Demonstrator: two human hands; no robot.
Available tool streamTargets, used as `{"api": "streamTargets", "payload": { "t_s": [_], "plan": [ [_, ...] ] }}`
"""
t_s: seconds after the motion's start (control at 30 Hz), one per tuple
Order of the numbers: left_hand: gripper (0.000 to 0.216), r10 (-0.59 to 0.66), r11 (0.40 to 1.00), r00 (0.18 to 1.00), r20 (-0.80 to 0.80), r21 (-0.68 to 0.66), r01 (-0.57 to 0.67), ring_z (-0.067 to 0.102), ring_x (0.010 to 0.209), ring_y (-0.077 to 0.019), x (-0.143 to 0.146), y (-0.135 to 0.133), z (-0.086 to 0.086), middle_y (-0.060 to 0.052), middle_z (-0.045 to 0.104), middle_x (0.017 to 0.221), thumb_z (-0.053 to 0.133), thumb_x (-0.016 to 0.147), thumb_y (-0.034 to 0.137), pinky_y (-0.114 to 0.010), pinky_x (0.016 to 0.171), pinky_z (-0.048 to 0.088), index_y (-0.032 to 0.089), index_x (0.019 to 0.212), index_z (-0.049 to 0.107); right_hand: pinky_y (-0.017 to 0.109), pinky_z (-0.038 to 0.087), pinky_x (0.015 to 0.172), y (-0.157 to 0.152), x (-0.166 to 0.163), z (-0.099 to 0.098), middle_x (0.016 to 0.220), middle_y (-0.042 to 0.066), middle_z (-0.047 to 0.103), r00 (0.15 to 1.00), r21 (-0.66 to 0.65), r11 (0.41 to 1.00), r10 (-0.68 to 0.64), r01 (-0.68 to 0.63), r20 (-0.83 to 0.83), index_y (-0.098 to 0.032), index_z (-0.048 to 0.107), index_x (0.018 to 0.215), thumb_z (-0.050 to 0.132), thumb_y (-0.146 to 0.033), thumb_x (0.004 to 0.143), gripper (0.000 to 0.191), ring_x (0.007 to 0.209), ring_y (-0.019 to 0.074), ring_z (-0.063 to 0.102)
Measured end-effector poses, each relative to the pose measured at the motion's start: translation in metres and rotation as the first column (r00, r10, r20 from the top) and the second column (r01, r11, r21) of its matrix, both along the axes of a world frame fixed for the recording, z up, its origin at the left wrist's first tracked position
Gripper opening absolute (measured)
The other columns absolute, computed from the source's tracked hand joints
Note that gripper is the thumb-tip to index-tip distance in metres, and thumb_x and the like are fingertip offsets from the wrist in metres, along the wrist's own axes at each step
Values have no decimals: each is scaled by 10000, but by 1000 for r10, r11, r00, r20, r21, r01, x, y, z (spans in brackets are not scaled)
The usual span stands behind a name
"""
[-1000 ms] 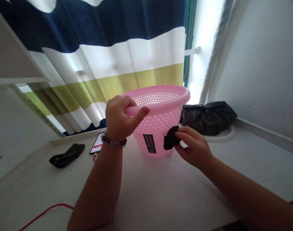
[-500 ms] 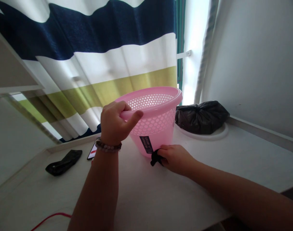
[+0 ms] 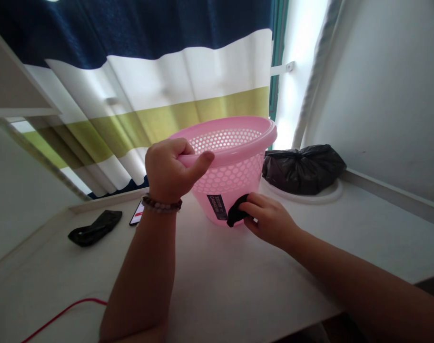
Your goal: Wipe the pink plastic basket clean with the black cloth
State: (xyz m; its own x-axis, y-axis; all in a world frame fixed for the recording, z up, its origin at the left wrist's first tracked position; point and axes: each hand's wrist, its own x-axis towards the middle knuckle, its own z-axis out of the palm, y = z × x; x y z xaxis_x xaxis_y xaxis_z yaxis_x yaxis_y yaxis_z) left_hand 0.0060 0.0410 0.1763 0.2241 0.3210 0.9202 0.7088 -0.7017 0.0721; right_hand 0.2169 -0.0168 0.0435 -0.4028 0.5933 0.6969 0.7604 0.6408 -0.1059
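Note:
A pink perforated plastic basket [image 3: 234,178] stands on the white table [image 3: 238,286], tipped a little toward me. My left hand [image 3: 169,171], with a bead bracelet on the wrist, is closed around the basket's near rim. My right hand [image 3: 270,219] pinches a small black cloth [image 3: 236,214] and presses it against the lower side of the basket, beside a dark label [image 3: 217,207].
A filled black plastic bag [image 3: 302,169] rests on a white round plate behind the basket at the right. A black folded item [image 3: 95,227] and a phone [image 3: 137,215] lie at the left. A red cable [image 3: 60,315] runs along the near left. A striped curtain hangs behind.
My right hand with the black cloth went from the basket's right side down to its base, then slightly up against the lower wall. My left hand kept its grip on the rim.

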Motion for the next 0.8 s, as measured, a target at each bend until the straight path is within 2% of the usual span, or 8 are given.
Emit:
{"api": "streamTargets", "payload": {
  "t_s": [0.13,0.23,0.33,0.43,0.57,0.63,0.7,0.8],
  "plan": [
    [428,3,1000,999,-36,0,-3,394,487,-113,0,-1,1,14,417,472,610,696,553,-290,470,282,191,512,472,275,412,698,-1,-14,-10,909,44,601,986,-234,972,12,27,165,-214,628,943,533,-175,795,180,820,171,568],
    [426,11,1000,999,-33,-6,-11,407,495,-116,1,-2,2,16,423,479,616,700,551,-292,475,291,193,521,471,274,399,638,2,-19,-20,866,28,619,974,-304,952,27,44,226,-212,624,890,554,-201,774,136,757,168,581],
    [397,-7,1000,1000,-21,-30,6,435,512,-126,1,-2,2,6,467,503,628,707,528,-299,490,315,194,541,492,281,403,633,3,-18,-26,863,26,624,990,-226,974,28,4,138,-201,598,901,553,-195,758,150,738,168,578],
    [359,-28,999,1000,-12,-45,27,468,547,-143,2,0,1,-6,514,540,640,708,504,-309,519,349,197,566,519,286,416,647,0,-10,-18,861,36,611,996,-3,1000,21,-22,-83,-191,558,915,551,-166,746,171,729,165,563],
    [273,-75,997,996,-51,-23,74,535,678,-178,4,-1,2,-25,595,641,605,760,453,-347,664,421,203,649,593,283,434,649,-2,7,-1,835,30,577,928,267,963,59,45,-368,-216,524,934,576,-112,721,243,718,156,543],
    [218,-93,996,989,-113,-23,91,566,820,-201,8,-4,3,-33,656,781,545,817,414,-378,801,419,227,765,645,295,444,658,1,12,3,840,36,568,913,276,957,31,91,-407,-224,527,956,571,-109,728,259,732,165,542],
    [213,-92,995,979,-182,-49,85,564,948,-216,11,-9,3,-27,674,941,478,863,373,-396,890,385,263,919,652,309,452,676,6,14,1,863,49,576,927,214,972,-12,99,-375,-221,539,985,546,-114,748,261,756,177,547],
    [252,-61,996,972,-229,-74,45,558,980,-226,16,-12,2,-31,659,1023,422,886,339,-399,905,368,262,1044,603,321,456,716,13,12,-7,915,61,595,955,135,990,-7,49,-296,-214,547,1028,517,-116,771,277,789,182,554]
  ]
}}
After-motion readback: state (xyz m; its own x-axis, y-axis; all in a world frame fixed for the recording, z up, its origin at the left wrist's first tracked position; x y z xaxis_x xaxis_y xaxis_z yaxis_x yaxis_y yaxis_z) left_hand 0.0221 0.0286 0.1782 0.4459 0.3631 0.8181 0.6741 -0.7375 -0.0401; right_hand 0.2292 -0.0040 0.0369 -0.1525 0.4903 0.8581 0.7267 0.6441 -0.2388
